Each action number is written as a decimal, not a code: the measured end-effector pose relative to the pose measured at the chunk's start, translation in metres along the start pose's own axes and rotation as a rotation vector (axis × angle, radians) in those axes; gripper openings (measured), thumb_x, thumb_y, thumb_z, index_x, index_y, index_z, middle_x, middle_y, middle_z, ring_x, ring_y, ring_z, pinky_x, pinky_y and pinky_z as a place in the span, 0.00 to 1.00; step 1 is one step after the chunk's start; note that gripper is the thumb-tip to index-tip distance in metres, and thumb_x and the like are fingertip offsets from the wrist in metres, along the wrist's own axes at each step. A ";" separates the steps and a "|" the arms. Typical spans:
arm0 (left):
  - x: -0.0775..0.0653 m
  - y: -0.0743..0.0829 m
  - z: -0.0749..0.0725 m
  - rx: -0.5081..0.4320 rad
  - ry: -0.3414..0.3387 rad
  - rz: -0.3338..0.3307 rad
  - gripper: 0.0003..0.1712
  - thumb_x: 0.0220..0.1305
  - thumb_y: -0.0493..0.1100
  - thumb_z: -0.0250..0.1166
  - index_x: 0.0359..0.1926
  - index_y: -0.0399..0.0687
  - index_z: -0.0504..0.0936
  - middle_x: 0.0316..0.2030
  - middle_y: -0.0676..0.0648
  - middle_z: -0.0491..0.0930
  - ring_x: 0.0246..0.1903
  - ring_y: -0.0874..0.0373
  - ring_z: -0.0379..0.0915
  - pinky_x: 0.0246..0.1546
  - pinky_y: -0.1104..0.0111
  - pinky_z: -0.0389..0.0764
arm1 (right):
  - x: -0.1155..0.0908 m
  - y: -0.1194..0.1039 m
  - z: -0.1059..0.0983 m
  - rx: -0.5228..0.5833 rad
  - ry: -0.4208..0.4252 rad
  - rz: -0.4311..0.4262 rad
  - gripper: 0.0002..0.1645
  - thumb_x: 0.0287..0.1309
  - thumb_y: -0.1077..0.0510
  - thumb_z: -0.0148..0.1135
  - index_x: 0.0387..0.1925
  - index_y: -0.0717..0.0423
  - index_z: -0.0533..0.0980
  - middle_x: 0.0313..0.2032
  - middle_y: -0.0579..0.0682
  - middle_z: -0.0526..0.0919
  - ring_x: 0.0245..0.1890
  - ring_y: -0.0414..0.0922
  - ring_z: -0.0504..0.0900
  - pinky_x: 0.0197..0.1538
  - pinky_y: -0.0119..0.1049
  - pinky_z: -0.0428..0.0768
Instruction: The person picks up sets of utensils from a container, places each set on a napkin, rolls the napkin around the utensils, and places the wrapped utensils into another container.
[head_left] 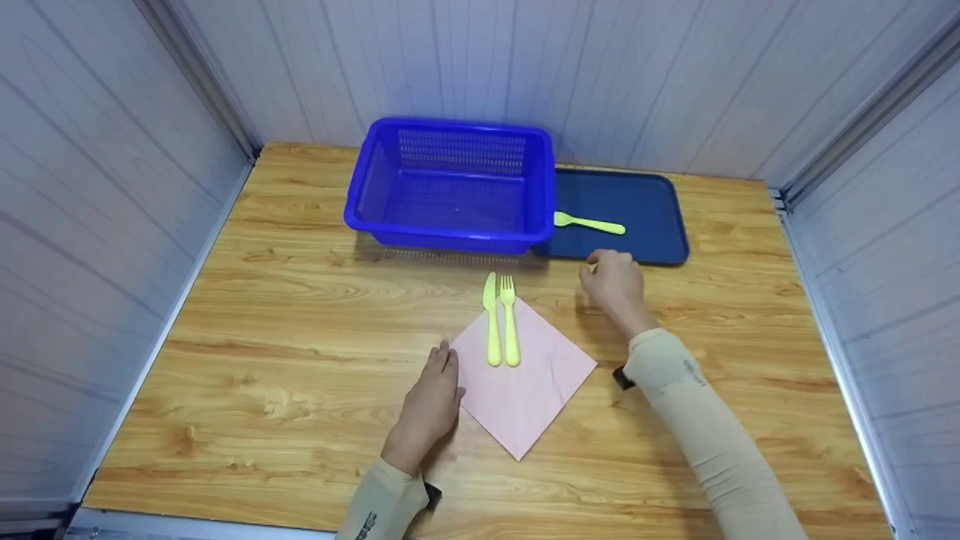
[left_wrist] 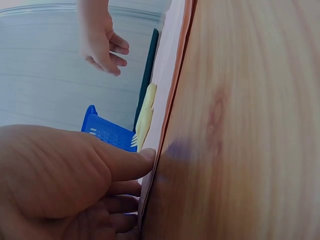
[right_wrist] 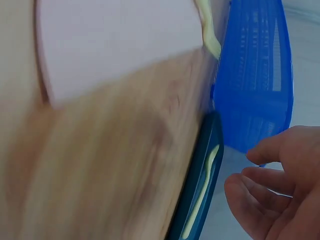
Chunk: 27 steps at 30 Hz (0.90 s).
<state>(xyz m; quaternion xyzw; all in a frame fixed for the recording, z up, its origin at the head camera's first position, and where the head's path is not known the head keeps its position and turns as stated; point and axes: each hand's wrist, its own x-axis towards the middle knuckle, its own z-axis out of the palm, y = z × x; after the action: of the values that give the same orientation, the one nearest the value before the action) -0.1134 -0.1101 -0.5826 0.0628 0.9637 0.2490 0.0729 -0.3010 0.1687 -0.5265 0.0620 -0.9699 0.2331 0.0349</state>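
Note:
A pink napkin [head_left: 525, 390] lies on the table as a diamond, with a yellow knife [head_left: 491, 322] and a yellow fork [head_left: 509, 322] side by side across its upper part. At the napkin's left edge rests my left hand [head_left: 429, 401], its fingers stretched forward. The left wrist view puts the thumb tip [left_wrist: 146, 154] right at the napkin's edge. My right hand [head_left: 615, 285] hovers by the front edge of the dark blue tray [head_left: 652, 217], fingers loosely bent and holding nothing. On the tray is a yellow piece of cutlery [head_left: 596, 225], its head end beside the basket.
A blue plastic basket [head_left: 450, 238] with perforated sides stands at the back, overlapping the tray's left end in the head view. Pale panels [head_left: 637, 75] close in the wooden table [head_left: 262, 337] at the back and both sides.

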 end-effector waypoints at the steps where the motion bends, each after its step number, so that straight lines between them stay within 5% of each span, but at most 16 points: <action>1: 0.000 0.000 0.000 -0.001 0.000 0.002 0.34 0.68 0.39 0.60 0.69 0.26 0.60 0.71 0.32 0.52 0.71 0.40 0.46 0.66 0.52 0.59 | 0.005 0.003 -0.003 -0.009 -0.007 0.010 0.14 0.60 0.58 0.60 0.41 0.65 0.83 0.35 0.60 0.85 0.31 0.55 0.84 0.36 0.52 0.82; 15: -0.001 -0.001 0.001 0.017 -0.001 0.007 0.33 0.69 0.38 0.60 0.69 0.27 0.60 0.72 0.32 0.51 0.71 0.41 0.46 0.67 0.53 0.59 | 0.070 0.049 -0.007 -0.063 -0.068 0.090 0.17 0.64 0.59 0.57 0.50 0.66 0.80 0.46 0.65 0.82 0.43 0.61 0.81 0.46 0.58 0.78; 27: -0.002 -0.002 0.002 0.042 0.022 0.019 0.33 0.69 0.39 0.60 0.68 0.27 0.61 0.71 0.32 0.53 0.70 0.41 0.49 0.67 0.54 0.59 | 0.098 0.063 0.003 -0.078 -0.131 0.103 0.21 0.63 0.62 0.56 0.56 0.66 0.76 0.49 0.66 0.80 0.48 0.63 0.78 0.49 0.58 0.76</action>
<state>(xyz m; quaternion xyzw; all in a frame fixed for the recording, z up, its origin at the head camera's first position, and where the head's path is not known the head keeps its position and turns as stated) -0.1115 -0.1112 -0.5849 0.0708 0.9688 0.2300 0.0585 -0.4069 0.2132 -0.5480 0.0259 -0.9803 0.1920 -0.0380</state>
